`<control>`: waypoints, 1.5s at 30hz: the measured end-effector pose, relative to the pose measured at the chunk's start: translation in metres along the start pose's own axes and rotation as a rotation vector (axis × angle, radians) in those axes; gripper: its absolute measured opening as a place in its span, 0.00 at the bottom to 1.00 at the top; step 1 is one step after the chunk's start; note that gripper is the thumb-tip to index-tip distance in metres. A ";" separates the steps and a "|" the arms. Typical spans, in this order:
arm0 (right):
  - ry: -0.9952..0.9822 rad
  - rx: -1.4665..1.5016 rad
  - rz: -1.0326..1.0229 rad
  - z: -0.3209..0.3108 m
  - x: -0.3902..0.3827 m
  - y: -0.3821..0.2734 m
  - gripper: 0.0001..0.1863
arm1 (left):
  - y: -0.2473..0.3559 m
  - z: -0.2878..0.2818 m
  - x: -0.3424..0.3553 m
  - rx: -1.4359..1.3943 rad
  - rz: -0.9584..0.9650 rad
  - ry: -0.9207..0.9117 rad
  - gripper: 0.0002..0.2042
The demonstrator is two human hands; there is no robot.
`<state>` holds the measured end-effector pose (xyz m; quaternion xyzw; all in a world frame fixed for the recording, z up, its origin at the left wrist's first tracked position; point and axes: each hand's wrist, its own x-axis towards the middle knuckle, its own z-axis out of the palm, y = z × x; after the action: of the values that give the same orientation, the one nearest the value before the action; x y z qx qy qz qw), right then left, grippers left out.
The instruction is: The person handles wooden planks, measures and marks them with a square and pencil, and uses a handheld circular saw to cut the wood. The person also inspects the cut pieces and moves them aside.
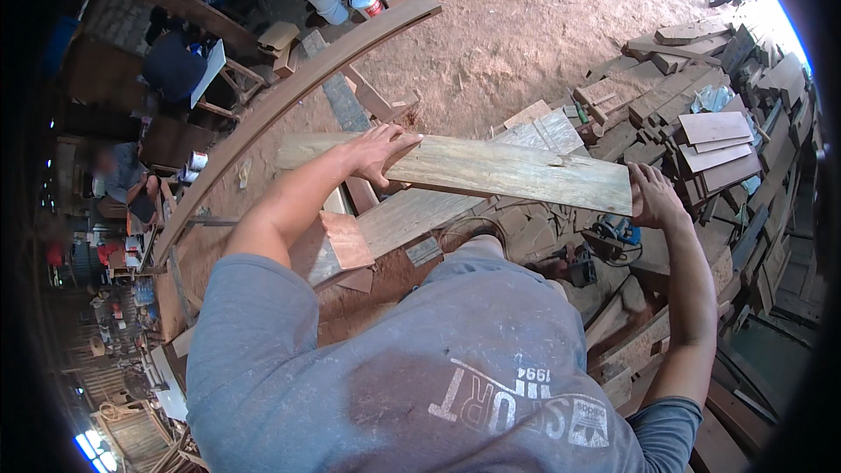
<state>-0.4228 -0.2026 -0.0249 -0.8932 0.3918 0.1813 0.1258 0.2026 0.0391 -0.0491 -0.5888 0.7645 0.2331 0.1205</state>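
A long pale wooden plank is held up in front of my body, slanting slightly down toward the right. My left hand grips it left of its middle, with the fingers over the far edge and the thumb at the near edge. The plank's left end reaches past that hand. Around the right end my right hand is closed, its palm side partly hidden. Below the plank lies a wide grey board, partly covered by it. A small reddish-brown wood piece rests near that board's left end.
A long curved beam arcs along the left. Stacked offcuts crowd the right side. A blue power tool sits below the plank's right end. White buckets stand at the back. Another person sits at far left.
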 end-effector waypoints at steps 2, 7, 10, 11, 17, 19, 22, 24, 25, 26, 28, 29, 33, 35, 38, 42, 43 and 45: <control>0.009 -0.008 0.000 0.002 0.000 0.004 0.67 | 0.003 0.006 0.001 0.009 -0.002 0.054 0.69; 0.038 -0.029 -0.004 0.013 -0.003 0.014 0.70 | 0.010 0.002 0.004 0.033 -0.003 0.086 0.66; 0.031 -0.021 0.006 0.011 -0.004 0.011 0.72 | 0.012 0.002 0.002 0.030 -0.013 0.089 0.65; 0.030 -0.018 0.009 0.010 -0.004 0.010 0.72 | 0.012 0.002 0.001 0.024 -0.010 0.091 0.65; 0.007 -0.009 0.017 0.008 -0.002 0.008 0.72 | 0.013 0.002 -0.001 0.013 -0.021 0.089 0.65; 0.008 -0.005 0.007 0.008 -0.002 0.009 0.72 | 0.012 0.002 -0.001 0.004 -0.012 0.089 0.65; 0.011 -0.015 0.008 0.010 0.000 0.008 0.71 | 0.010 0.004 -0.004 0.025 -0.008 0.107 0.64; 0.034 -0.020 0.007 0.015 -0.001 0.012 0.70 | 0.009 0.006 -0.005 0.024 -0.021 0.117 0.64; 0.058 -0.016 -0.003 0.021 0.001 0.014 0.70 | 0.008 0.007 -0.005 0.024 -0.027 0.121 0.64; 0.078 -0.015 -0.011 0.020 0.000 0.015 0.69 | 0.010 0.007 -0.005 0.018 -0.030 0.114 0.63; 0.050 -0.014 -0.017 0.017 -0.002 0.016 0.68 | 0.011 0.005 -0.004 0.007 -0.035 0.098 0.63; 0.036 -0.015 -0.024 0.011 -0.003 0.012 0.68 | 0.010 0.006 -0.005 0.001 -0.040 0.101 0.63; 0.025 -0.045 -0.018 0.006 -0.003 0.008 0.69 | 0.008 0.010 -0.005 0.003 -0.046 0.114 0.63; 0.026 -0.056 -0.018 0.009 -0.002 0.011 0.70 | 0.008 0.010 -0.004 0.001 -0.047 0.116 0.64; 0.026 -0.064 -0.018 0.011 -0.002 0.014 0.71 | 0.008 0.009 -0.002 -0.018 -0.048 0.115 0.64; 0.015 -0.042 -0.001 0.007 -0.004 0.007 0.71 | 0.010 0.007 -0.004 -0.031 -0.044 0.130 0.64; 0.006 -0.035 0.003 0.004 -0.004 0.005 0.71 | 0.012 0.006 -0.004 -0.038 -0.044 0.135 0.64; 0.005 -0.031 0.027 0.004 -0.004 0.003 0.71 | 0.010 0.006 -0.004 -0.066 -0.039 0.129 0.64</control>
<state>-0.4284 -0.2008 -0.0267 -0.8901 0.4014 0.1867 0.1083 0.1932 0.0475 -0.0497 -0.6210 0.7510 0.2172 0.0559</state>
